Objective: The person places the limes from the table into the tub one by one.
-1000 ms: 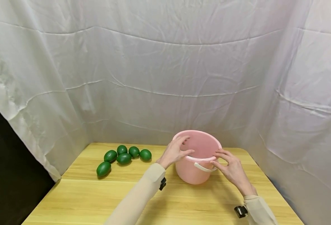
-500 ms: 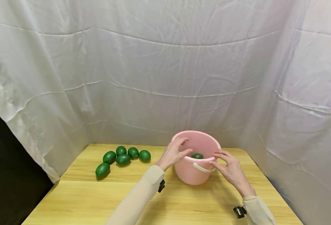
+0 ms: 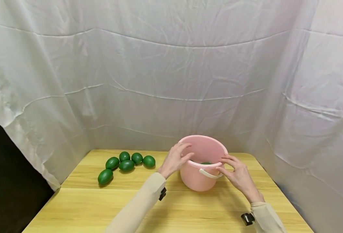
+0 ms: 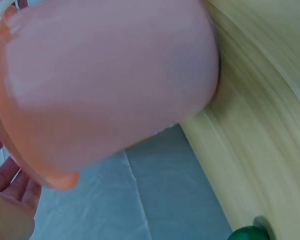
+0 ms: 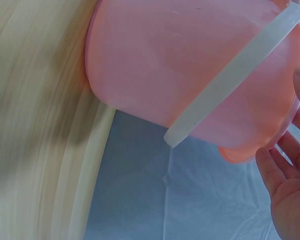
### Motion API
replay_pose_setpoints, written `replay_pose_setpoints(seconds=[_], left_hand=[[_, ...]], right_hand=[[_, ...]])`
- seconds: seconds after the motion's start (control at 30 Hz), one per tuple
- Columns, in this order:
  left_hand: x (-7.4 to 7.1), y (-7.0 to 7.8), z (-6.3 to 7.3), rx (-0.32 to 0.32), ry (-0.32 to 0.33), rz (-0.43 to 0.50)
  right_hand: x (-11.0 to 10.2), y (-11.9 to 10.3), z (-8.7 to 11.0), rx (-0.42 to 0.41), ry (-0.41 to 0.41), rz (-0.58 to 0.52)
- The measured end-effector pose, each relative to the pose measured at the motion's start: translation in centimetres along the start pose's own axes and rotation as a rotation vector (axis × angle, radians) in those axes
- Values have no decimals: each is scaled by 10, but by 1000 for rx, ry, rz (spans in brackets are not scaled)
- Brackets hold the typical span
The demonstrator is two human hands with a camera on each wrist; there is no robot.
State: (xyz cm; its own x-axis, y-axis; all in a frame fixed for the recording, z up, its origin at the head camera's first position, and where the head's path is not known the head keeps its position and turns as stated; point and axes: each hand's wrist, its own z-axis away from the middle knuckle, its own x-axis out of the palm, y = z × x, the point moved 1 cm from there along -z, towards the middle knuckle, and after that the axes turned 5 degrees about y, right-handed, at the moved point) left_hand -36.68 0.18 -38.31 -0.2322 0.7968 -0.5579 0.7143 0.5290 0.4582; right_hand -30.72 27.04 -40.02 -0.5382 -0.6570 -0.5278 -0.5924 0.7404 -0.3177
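A pink bucket [image 3: 199,178] with a white handle [image 3: 209,174] stands on the wooden table. My right hand [image 3: 239,173] holds its right rim, thumb outside and fingers over the edge. The left hand [image 3: 174,159] is at the left rim with spread, bent fingers and nothing in its grasp. Low inside the bucket, the top of a smooth dark green fruit [image 3: 206,163] shows above the near rim. In the left wrist view the left hand [image 4: 12,200] is beside the rim; in the right wrist view the right hand [image 5: 290,185] is at it.
Several dark green oval fruits [image 3: 127,165] lie in a loose group on the left of the table [image 3: 81,207]. White cloth [image 3: 160,71] hangs behind and on both sides. Black wristbands [image 3: 248,219] sit at both sleeves.
A green fruit has appeared inside the bucket and sits lower now. My left hand has drawn back slightly to the left. The right hand stays at the rim.
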Motion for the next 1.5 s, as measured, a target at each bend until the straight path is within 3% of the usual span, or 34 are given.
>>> replay_pose_setpoints(seconds=[0.27,0.53,0.97,1.2,1.5], left_hand=[[-16,-8,12,-30,34,-36],[-30,-25,22,-62,57,-35],[-58,-50,47,-115,33,-85],[-68,-62,67,-168,34,-77],[-77,-84,94,-182,74,-52]], right_hand=[[0,-1,2,6,-3,-1],[0,-1,1,-4,5,4],[1,-1,0,-17,10,1],[0,-2,0,-12,4,12],[0,-1,1,-19,11,17]])
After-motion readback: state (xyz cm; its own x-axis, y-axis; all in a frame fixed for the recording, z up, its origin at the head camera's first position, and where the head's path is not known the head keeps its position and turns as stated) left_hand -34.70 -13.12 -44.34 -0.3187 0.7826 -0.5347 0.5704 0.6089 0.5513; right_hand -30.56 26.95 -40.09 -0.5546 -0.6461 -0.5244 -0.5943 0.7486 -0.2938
